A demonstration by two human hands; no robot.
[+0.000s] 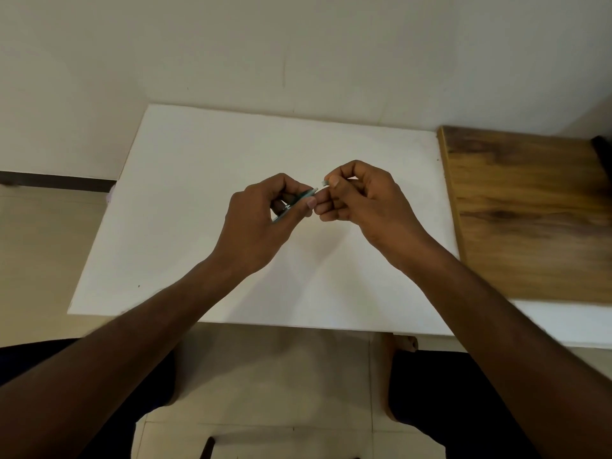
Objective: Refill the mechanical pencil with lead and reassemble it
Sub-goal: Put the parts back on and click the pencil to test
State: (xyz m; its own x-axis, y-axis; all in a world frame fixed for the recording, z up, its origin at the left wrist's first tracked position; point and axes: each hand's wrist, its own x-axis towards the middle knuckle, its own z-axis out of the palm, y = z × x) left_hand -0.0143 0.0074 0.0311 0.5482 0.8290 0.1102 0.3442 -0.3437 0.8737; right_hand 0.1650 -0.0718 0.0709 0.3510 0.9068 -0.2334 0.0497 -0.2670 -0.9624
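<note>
While the left hand [265, 220] curls its fingers and thumb round the teal mechanical pencil [295, 201], the pencil hangs above the middle of the white table [185, 200], slanting up to the right with its pale end poking past the fingertips. The right hand [361, 200] is just beside that end, thumb and forefinger pinching a small pale piece [324, 183], too small to identify. A wooden board [530, 207] lies at the table's right.
</note>
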